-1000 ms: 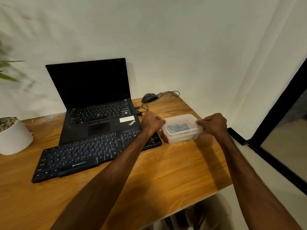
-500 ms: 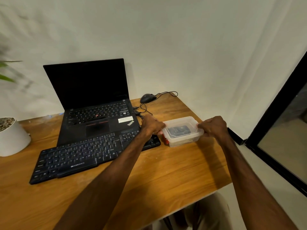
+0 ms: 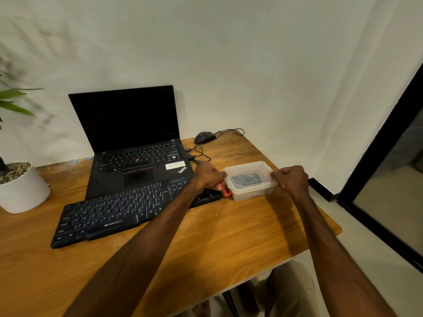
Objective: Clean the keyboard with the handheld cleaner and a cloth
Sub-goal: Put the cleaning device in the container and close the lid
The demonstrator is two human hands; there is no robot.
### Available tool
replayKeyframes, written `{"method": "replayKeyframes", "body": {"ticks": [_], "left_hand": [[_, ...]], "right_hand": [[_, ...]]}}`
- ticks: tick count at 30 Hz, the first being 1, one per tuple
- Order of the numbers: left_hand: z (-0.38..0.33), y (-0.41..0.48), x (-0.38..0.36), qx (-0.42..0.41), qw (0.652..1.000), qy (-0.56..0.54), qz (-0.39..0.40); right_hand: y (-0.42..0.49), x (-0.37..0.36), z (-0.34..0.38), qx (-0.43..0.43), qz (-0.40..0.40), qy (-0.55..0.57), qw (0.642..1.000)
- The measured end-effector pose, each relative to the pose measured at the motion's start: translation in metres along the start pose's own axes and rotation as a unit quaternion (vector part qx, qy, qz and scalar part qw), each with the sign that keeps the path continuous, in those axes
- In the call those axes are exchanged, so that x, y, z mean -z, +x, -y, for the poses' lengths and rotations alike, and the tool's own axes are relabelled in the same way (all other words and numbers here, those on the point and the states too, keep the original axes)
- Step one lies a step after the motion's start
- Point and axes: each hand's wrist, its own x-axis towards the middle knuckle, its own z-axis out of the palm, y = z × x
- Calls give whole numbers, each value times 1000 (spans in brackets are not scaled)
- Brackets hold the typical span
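Note:
A clear plastic box (image 3: 251,189) with red side clips stands on the wooden table (image 3: 229,243), right of the black keyboard (image 3: 119,213). A dark object lies inside under the lid; I cannot tell what it is. My left hand (image 3: 209,176) grips the box's left end, and the red clip there hangs open. The right end of the lid is held by my right hand (image 3: 291,179). My left forearm crosses over the keyboard's right end. No cloth is in view.
An open black laptop (image 3: 137,143) sits behind the keyboard. A wired mouse (image 3: 204,137) and its cable lie at the back. A white plant pot (image 3: 21,188) stands at the left. The table's edge drops off close to the right of the box.
The red clip on the box's left end has swung down and open under my left hand. Both hands stay at the box's ends.

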Motion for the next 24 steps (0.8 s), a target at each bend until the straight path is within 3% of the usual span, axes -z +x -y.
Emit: {"method": "replayKeyframes", "body": {"ticks": [7, 17, 24], "left_hand": [[3, -10, 6, 51, 996, -64, 16], [-3, -19, -27, 0, 988, 24, -151], [3, -37, -49, -67, 968, 24, -239]], "right_hand": [[-4, 1, 2, 1, -5, -11, 1000], [-6, 2, 3, 10, -4, -15, 1000], [-11, -1, -1, 11, -7, 44, 999]]}}
